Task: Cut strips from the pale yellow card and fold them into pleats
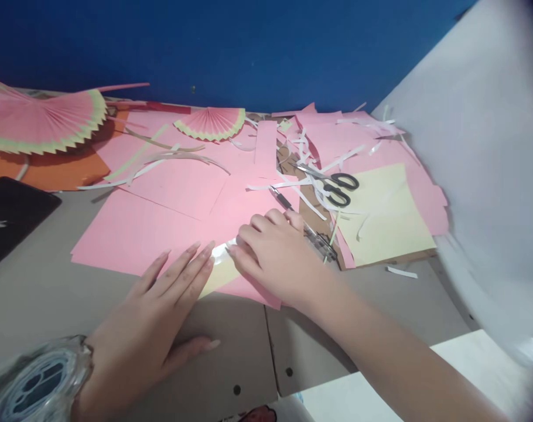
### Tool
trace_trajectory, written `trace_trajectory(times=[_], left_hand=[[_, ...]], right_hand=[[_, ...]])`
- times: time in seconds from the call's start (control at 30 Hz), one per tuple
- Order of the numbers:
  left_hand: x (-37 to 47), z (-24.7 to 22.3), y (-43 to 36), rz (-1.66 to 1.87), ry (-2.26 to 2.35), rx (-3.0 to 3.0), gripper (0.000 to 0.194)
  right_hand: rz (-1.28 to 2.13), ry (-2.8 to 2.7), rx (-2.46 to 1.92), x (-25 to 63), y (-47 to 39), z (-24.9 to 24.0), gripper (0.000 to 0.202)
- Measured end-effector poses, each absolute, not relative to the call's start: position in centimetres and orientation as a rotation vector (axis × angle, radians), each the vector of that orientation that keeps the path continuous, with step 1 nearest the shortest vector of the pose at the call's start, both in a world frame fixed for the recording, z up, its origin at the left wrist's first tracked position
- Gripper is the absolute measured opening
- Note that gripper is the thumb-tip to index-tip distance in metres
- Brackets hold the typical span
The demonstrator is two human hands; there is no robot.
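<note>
pale yellow piece (225, 278): it lies on the pink sheets (117, 234), to the left of the scissors (324, 177) and nearer to the person; a shiny white part (220, 254) shows at its far side.
left hand (156, 310): it is spread flat and seems to grasp nothing; its fingertips press beside the white part.
right hand (277, 258): its fingers are curled and its thumb tip meets the white part; the inner side is hidden, so i cannot tell if it pinches.
pen (283, 200): it lies loose, on the near side of the scissors, partly hidden by the right hand.
fans, already pleated: the large fan (42, 120) is far to the left of the scissors, the small fan (211, 124) is less far on that side; in my judgement, their folding is done.
paper, not yet pleated: the pink sheets and the yellow sheet (389, 217), just right of the scissors, are flat, so i judge that much remains unworked.
white strips (348, 156): they are scattered around the scissors, probably as cutting waste.
</note>
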State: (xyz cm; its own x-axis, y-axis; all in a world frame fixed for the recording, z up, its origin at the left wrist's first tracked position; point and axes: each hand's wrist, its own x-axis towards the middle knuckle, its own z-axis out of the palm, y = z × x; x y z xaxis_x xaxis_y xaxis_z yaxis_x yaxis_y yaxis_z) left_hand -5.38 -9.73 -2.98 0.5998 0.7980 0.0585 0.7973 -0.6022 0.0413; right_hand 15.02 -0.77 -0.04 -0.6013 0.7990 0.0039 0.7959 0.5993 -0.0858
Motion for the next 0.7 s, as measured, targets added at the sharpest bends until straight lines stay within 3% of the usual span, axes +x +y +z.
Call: trace_trajectory(times=[0.23, 0.53, 0.7], left_hand=[[-6.4, -2.8, -10.3, 0.105, 1.431, 2.807, 0.083], [-5.2, -2.6, -10.3, 0.196, 1.503, 2.740, 0.071], [-5.0, -3.0, -9.4, 0.125, 1.333, 2.755, 0.080]], right_hand=[[0.489, -2.828, -1.308, 15.1, -0.6, 1.2, 0.029], [0.585, -2.868, -1.257, 14.4, -0.6, 1.4, 0.020], [0.674, -2.771, -1.272, 14.4, -0.5, 1.2, 0.020]])
